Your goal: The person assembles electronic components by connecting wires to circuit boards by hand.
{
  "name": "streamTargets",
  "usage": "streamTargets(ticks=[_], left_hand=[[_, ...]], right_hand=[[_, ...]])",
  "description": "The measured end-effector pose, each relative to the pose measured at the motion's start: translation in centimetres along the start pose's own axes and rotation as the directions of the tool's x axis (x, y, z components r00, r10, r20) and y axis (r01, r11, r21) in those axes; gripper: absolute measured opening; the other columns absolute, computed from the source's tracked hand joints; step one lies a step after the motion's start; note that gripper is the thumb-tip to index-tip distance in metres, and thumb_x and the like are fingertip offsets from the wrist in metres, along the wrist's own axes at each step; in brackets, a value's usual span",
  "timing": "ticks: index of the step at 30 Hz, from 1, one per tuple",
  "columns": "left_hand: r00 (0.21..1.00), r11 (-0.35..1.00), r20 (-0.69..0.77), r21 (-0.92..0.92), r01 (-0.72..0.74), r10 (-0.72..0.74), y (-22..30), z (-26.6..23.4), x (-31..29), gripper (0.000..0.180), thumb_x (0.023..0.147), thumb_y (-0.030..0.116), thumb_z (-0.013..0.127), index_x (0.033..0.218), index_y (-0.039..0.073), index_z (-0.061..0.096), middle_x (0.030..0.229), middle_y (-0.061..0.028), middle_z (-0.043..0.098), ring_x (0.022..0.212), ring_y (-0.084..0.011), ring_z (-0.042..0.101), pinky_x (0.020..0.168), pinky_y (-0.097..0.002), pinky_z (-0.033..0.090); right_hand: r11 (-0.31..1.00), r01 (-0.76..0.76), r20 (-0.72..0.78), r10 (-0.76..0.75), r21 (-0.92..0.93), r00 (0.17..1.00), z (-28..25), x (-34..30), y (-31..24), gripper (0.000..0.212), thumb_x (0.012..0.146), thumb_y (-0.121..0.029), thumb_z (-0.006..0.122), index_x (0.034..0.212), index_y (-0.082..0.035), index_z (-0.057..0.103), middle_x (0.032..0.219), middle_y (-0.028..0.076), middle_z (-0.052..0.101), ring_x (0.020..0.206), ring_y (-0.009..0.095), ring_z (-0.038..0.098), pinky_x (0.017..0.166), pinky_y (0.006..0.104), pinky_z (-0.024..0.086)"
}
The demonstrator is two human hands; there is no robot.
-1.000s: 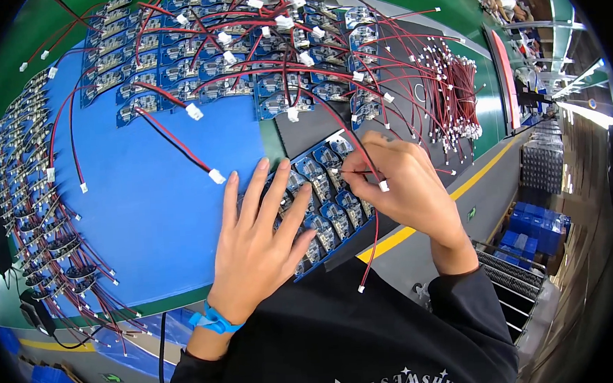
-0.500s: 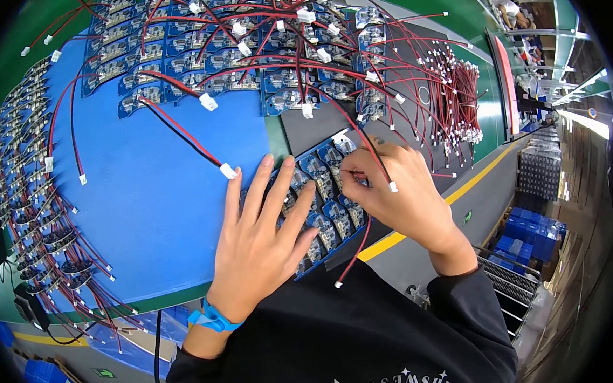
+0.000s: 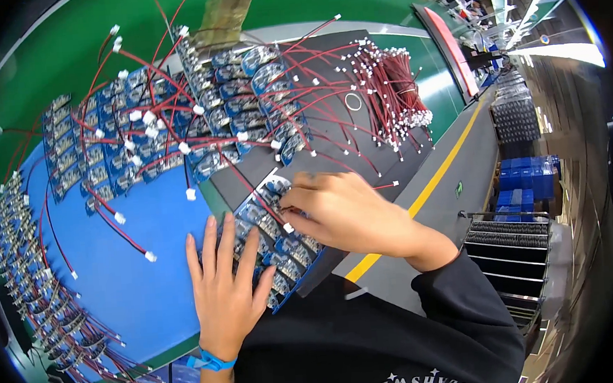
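Note:
My left hand (image 3: 229,284) lies flat with its fingers spread, fingertips on the left side of a panel of small blue circuit boards (image 3: 291,257). The panel sits tilted near the table's front edge. My right hand (image 3: 346,213) is closed in a pinch over the panel's far right part. What its fingertips hold is hidden. A red and black wire (image 3: 244,183) from the boards behind reaches over the panel. Its white connector (image 3: 288,228) hangs beside my right fingertips.
Behind stand rows of blue boards (image 3: 210,162) with crossing wires. More wired boards (image 3: 25,244) line the left edge of the blue mat (image 3: 129,272). A bundle of red wires (image 3: 399,80) and a white ring (image 3: 352,102) lie on the far right. A wire rack (image 3: 509,263) stands beyond the table.
The whole view has turned, so boards and hands sit further left and lower. A loose wire that trailed below my right hand no longer shows. My left hand stays flat on the panel.

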State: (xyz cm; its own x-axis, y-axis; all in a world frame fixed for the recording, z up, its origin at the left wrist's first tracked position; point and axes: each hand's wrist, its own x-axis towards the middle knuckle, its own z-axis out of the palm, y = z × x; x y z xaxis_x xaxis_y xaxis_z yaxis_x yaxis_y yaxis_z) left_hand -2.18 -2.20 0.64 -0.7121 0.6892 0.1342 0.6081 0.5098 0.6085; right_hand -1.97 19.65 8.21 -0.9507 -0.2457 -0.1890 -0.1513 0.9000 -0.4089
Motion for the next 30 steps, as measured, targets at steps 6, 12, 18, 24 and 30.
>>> streamTargets(ticks=[6, 12, 18, 24, 30], left_hand=[[1.000, 1.000, -0.004, 0.009, -0.005, 0.005, 0.2, -0.1, -0.2, 0.045, 0.080, 0.020, 0.071, 0.120, 0.002, 0.060, 0.146, -0.0204, 0.043, 0.138, -0.0420, 0.034, 0.112, -0.0621, 0.021], [1.000, 1.000, -0.013, 0.018, -0.019, 0.019, 0.3, 0.1, -0.1, 0.048, 0.079, 0.020, 0.072, 0.123, 0.003, 0.060, 0.146, -0.0202, 0.043, 0.138, -0.0414, 0.034, 0.112, -0.0618, 0.021], [1.000, 1.000, -0.012, 0.014, -0.009, 0.009, 0.3, 0.0, -0.2, 0.049, 0.079, 0.019, 0.072, 0.123, 0.004, 0.060, 0.146, -0.0199, 0.043, 0.138, -0.0411, 0.035, 0.112, -0.0616, 0.021], [1.000, 1.000, -0.023, 0.018, -0.001, 0.001, 0.2, -0.2, -0.3, 0.049, 0.079, 0.020, 0.072, 0.124, 0.004, 0.060, 0.146, -0.0195, 0.044, 0.137, -0.0412, 0.036, 0.112, -0.0611, 0.022], [1.000, 0.999, -0.002, 0.036, -0.027, 0.027, -0.1, 0.0, -0.2, 0.049, 0.085, 0.029, 0.069, 0.127, 0.006, 0.059, 0.145, -0.0207, 0.043, 0.136, -0.0402, 0.038, 0.111, -0.0601, 0.025]], right_hand=[[0.850, -0.298, -0.591, 0.518, 0.434, 0.618, -7.3, -2.5, 9.2, 0.020, 0.091, -0.015, 0.066, 0.092, 0.005, 0.069, 0.071, 0.001, 0.065, 0.063, 0.004, 0.054, 0.054, 0.0228, 0.043], [0.812, -0.570, -0.578, 0.408, -0.125, 0.707, -2.7, -2.2, 22.2, 0.042, 0.072, -0.020, 0.077, 0.103, 0.006, 0.065, 0.100, 0.027, 0.063, 0.096, 0.042, 0.062, 0.087, 0.0463, 0.049], [0.750, -0.661, -0.471, 0.573, -0.028, 0.670, -2.5, -1.8, 23.9, 0.036, 0.065, -0.014, 0.079, 0.088, 0.006, 0.060, 0.089, 0.029, 0.065, 0.090, 0.046, 0.062, 0.082, 0.0491, 0.051], [0.698, -0.696, -0.420, 0.588, -0.169, 0.692, -3.4, -0.1, 23.6, 0.035, 0.066, -0.014, 0.077, 0.090, 0.006, 0.063, 0.084, 0.025, 0.068, 0.084, 0.039, 0.067, 0.076, 0.0425, 0.053], [0.706, -0.708, -0.454, 0.633, 0.007, 0.627, -3.9, -1.9, 22.1, 0.031, 0.069, -0.019, 0.075, 0.083, 0.004, 0.061, 0.090, 0.026, 0.066, 0.089, 0.043, 0.065, 0.078, 0.0473, 0.051]])
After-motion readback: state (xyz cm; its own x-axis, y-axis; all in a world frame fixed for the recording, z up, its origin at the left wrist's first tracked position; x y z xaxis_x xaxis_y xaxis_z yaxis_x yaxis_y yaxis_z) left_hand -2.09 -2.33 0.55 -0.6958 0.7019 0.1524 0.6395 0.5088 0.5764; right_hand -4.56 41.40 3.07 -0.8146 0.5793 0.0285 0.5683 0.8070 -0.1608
